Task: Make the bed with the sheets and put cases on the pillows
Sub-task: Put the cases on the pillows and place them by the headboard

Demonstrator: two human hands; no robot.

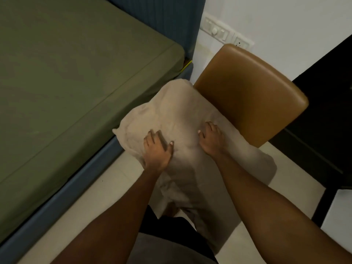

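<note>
The pillow (pixel 177 119) is lying at centre, its far end resting on the chair (pixel 251 96) at 1 o'clock. The left hand (pixel 157 149) is pressing on it, grip spread. The right hand (pixel 211 138) is touching it with fingers bent; I cannot tell whether its grip is pinching cloth. The bed (pixel 76 82) is lying at 10 o'clock, and a switch panel (pixel 219 31) is sitting at 12, beyond the chair.

Bed (pixel 76 82) left; chair (pixel 247 96) right of it (wall (pixel 285 25) behind); pillow (pixel 171 115) on chair, left hand (pixel 157 151), right hand (pixel 211 140) atop.

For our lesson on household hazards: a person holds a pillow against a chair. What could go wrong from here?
1. The pillow only leans against the chair, so it may slip to the floor.
2. The loose end of the pillowcase hangs low towards the floor; it could drag or be stepped on.
</note>
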